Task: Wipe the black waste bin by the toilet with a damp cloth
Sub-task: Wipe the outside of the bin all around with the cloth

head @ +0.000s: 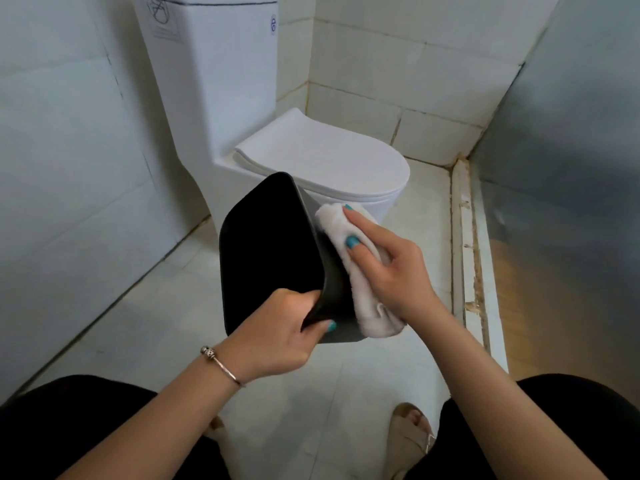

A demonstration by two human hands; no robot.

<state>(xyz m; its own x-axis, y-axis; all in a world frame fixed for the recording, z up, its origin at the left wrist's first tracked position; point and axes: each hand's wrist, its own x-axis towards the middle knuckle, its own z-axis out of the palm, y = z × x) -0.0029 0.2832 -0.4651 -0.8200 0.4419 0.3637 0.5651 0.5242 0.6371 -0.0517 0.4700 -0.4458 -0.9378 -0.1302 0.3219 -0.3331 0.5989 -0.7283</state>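
Observation:
The black waste bin [266,244] is lifted off the floor and tilted, its dark opening facing me, in front of the toilet. My left hand [277,332] grips the bin's near rim, thumb outside and fingers inside. A folded white cloth [349,271] lies flat against the bin's right outer wall. My right hand [388,265] presses the cloth onto that wall, with the fingers spread over it. The bin's far side and base are hidden.
A white toilet [322,157] with a closed lid stands right behind the bin, its tank [211,64] against the tiled wall. A raised, stained threshold [467,254] and a metal panel run along the right. My knees and a sandalled foot [412,434] are at the bottom.

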